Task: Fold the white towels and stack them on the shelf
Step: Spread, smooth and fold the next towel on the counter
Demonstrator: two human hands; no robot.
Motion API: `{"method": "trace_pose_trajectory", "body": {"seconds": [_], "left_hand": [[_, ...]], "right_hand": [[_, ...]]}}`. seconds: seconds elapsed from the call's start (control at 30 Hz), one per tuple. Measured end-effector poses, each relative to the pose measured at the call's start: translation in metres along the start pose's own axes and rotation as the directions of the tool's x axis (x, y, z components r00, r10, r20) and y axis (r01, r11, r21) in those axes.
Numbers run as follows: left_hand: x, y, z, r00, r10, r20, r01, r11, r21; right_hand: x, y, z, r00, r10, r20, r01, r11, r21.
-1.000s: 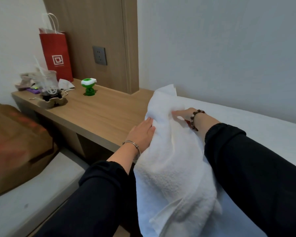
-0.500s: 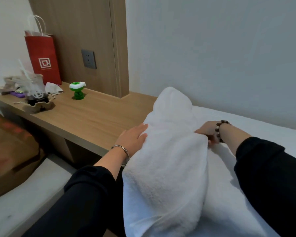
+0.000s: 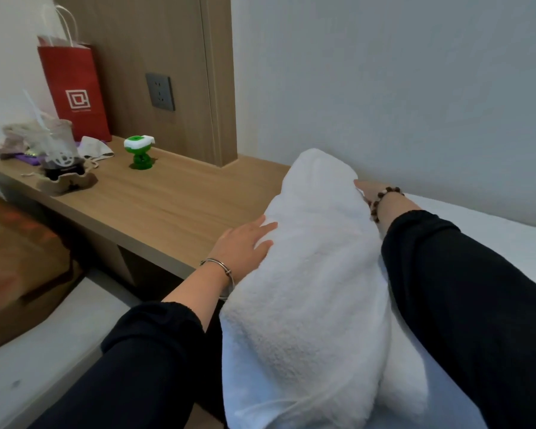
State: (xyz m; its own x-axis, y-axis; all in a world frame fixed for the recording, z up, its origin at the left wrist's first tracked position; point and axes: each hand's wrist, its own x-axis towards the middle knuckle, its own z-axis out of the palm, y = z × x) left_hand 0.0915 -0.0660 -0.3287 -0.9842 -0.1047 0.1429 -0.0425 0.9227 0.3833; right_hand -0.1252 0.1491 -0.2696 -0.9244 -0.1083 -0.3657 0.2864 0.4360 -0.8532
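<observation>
Since earlier: white terry towel (image 3: 307, 274) settled lower on bed (image 3: 492, 230), right of wooden surface (image 3: 167, 205). Left grip (image 3: 242, 246) flat, fingers straight against it; right grip (image 3: 362, 187) mostly hidden, can't tell. Soft, floppy, light; I'd pinch corners.

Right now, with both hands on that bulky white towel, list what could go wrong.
1. The left hand only presses flat against the folded white terry towel; the loose bundle may spring open when lifted.
2. The right hand is mostly hidden behind it, so its grip is unclear; that side might sag.
3. The wooden shelf carries a small green and white plastic gadget; a wide swing could knock it.
</observation>
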Motion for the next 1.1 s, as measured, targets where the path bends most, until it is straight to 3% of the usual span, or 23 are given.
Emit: {"method": "trace_pose_trajectory", "body": {"seconds": [0.07,0.2,0.33,0.5,0.57,0.63,0.67,0.7,0.77,0.87,0.97,1.1], "left_hand": [[0.001,0.0,0.0,1.0,-0.001,-0.005,0.001,1.0,-0.011],[0.0,0.0,0.0,1.0,-0.002,-0.006,0.002,1.0,-0.018],[-0.001,0.002,0.0,1.0,-0.01,-0.01,0.01,1.0,-0.022],[-0.002,0.003,-0.002,0.999,-0.039,-0.007,0.038,0.995,-0.088],[-0.002,0.003,-0.002,0.999,-0.043,0.003,0.043,0.995,-0.085],[-0.001,0.003,-0.002,0.999,-0.044,0.011,0.044,0.997,-0.069],[-0.001,0.003,-0.002,0.999,-0.037,0.01,0.038,0.997,-0.064],[0.0,0.002,-0.001,1.0,-0.029,0.005,0.029,0.997,-0.065],[0.0,0.002,-0.001,1.0,-0.027,0.001,0.027,0.997,-0.076],[-0.001,0.002,-0.001,0.999,-0.033,-0.005,0.032,0.995,-0.094],[-0.002,0.003,-0.002,0.999,-0.041,-0.016,0.039,0.994,-0.103],[-0.002,0.002,-0.001,0.999,-0.046,-0.028,0.042,0.992,-0.122]], "right_hand": [[0.007,-0.004,-0.005,0.999,0.015,0.039,-0.015,1.0,0.003],[0.011,-0.001,-0.022,0.99,0.056,0.132,-0.085,0.97,0.227],[0.015,0.008,-0.022,0.991,0.108,0.076,-0.123,0.963,0.24],[0.006,0.002,-0.001,0.988,-0.132,0.08,0.12,0.983,0.136],[-0.004,-0.007,-0.001,0.969,-0.242,-0.044,0.244,0.968,0.059],[-0.009,-0.015,-0.013,0.891,-0.337,-0.304,0.362,0.932,0.025],[-0.009,-0.016,-0.021,0.865,-0.34,-0.37,0.378,0.925,0.033],[-0.009,-0.013,-0.029,0.87,-0.32,-0.374,0.352,0.936,0.019],[-0.005,0.004,-0.04,0.946,-0.167,-0.277,0.163,0.986,-0.035],[0.003,0.027,-0.048,0.993,0.087,-0.075,-0.076,0.988,0.135],[0.016,0.022,-0.049,0.993,0.112,-0.031,-0.105,0.98,0.171],[0.022,0.017,-0.043,0.997,0.063,-0.041,-0.064,0.998,-0.029]]}}
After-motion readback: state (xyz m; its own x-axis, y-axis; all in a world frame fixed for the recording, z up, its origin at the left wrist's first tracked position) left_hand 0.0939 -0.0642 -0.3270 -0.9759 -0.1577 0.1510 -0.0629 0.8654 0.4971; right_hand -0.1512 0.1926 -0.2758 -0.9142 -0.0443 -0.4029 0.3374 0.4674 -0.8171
